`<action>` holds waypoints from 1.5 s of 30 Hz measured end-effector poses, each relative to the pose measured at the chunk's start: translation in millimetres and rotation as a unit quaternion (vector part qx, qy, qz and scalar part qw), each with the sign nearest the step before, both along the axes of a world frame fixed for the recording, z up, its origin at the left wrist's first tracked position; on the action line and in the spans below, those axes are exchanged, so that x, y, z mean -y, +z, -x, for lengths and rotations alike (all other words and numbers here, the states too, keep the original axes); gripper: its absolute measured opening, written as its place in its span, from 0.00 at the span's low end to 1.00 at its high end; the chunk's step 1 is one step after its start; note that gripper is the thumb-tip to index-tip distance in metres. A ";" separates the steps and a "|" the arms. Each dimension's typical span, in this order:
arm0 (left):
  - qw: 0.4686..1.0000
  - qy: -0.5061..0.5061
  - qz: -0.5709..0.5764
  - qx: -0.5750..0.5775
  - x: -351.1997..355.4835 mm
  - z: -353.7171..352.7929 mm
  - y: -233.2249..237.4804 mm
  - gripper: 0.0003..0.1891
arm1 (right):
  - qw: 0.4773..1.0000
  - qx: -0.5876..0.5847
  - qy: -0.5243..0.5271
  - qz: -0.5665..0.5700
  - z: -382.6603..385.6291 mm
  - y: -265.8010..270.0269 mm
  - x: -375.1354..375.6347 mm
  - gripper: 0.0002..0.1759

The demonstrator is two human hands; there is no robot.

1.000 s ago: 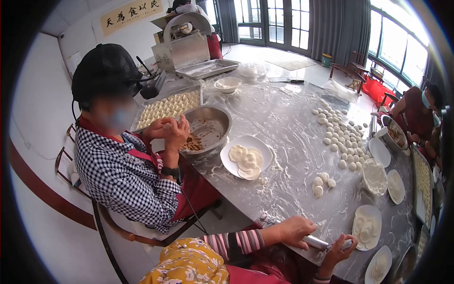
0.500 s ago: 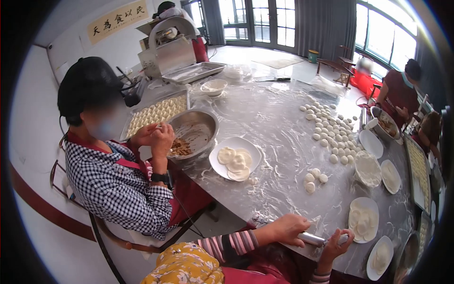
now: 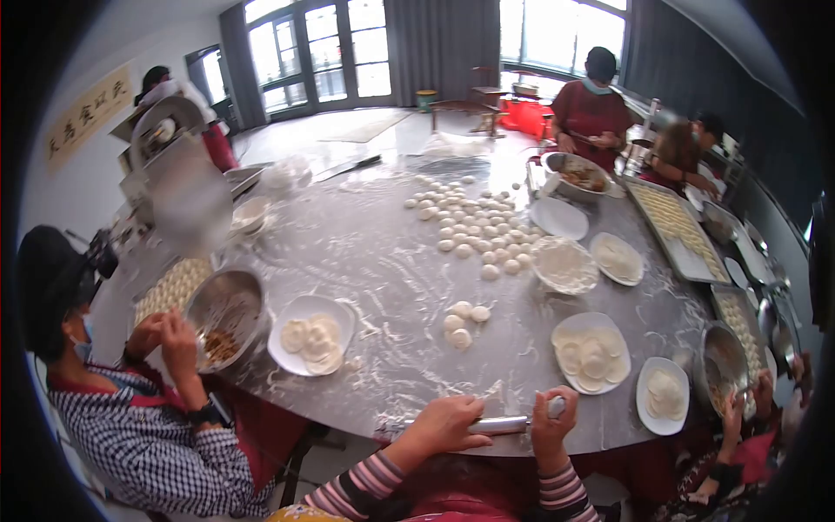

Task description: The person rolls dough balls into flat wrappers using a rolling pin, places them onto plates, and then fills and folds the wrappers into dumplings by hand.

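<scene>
Rolling pin (image 3: 504, 425) at near edge of floured bench (image 3: 391, 335), gripped by left hand (image 3: 446, 424) along barrel and right hand (image 3: 554, 423) round one end, probably for even control; beyond, dough balls (image 3: 454, 323), likely kept within reach.

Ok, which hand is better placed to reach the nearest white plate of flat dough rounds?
Probably the right hand, closer to that rounded-square white plate; the left hand is farther away. Both hold the silver metal rolling pin.
</scene>
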State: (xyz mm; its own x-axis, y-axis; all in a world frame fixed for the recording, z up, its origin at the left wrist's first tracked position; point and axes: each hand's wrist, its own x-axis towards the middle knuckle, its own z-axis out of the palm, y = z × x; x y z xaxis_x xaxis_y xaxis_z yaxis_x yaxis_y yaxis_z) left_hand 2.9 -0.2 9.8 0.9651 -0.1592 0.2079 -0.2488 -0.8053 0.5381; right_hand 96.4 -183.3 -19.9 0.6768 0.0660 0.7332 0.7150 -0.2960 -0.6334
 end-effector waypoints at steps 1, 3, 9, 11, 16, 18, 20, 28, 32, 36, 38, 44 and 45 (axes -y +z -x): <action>0.999 0.012 -0.008 -0.032 0.4 0.1 2.8 0.25 | 1.000 0.018 0.008 0.007 0.1 2.7 0.3 0.12; 1.000 -0.001 0.004 -0.008 0.3 0.2 -3.5 0.25 | 1.000 0.009 0.007 0.002 2.2 7.4 -0.8 0.13; 1.000 0.017 -0.010 -0.002 0.3 0.0 -6.1 0.25 | 1.000 0.000 0.029 -0.009 2.5 5.4 0.8 0.14; 1.000 0.013 0.004 0.003 -0.2 0.7 -6.3 0.25 | 0.999 0.032 0.002 -0.002 0.3 2.4 -0.8 0.14; 1.000 0.011 0.013 0.013 -0.1 -1.2 -6.1 0.25 | 0.999 -0.010 0.027 -0.022 1.9 7.4 -0.9 0.13; 1.000 0.004 0.013 0.016 1.0 -4.2 -9.3 0.25 | 1.000 0.010 0.001 0.006 -1.7 0.4 3.8 0.12; 1.000 0.001 0.009 0.009 -1.3 0.6 -13.3 0.25 | 0.999 0.024 -0.026 0.041 -3.1 -10.6 3.8 0.11; 0.999 0.002 0.046 0.010 -2.5 3.9 -12.4 0.26 | 0.999 -0.049 -0.003 -0.025 -3.7 -19.4 2.2 0.09; 0.999 0.013 0.042 -0.001 -2.6 2.2 -17.1 0.26 | 0.995 -0.080 0.025 -0.055 -5.0 -23.2 2.6 0.08; 0.999 0.010 0.041 -0.002 -1.6 2.7 -19.2 0.26 | 0.984 -0.127 0.055 -0.115 -9.6 -33.0 1.4 0.08; 0.999 0.012 0.038 -0.004 -1.4 2.0 -20.3 0.26 | 0.984 -0.130 0.051 -0.110 -8.7 -32.1 1.8 0.08; 1.000 0.007 0.030 0.001 -1.5 2.7 -16.8 0.26 | 0.981 -0.145 0.060 -0.111 -8.4 -32.1 2.4 0.08; 1.000 0.009 0.029 0.000 -1.4 2.7 -16.5 0.26 | 0.981 -0.147 0.060 -0.113 -8.6 -32.3 2.4 0.08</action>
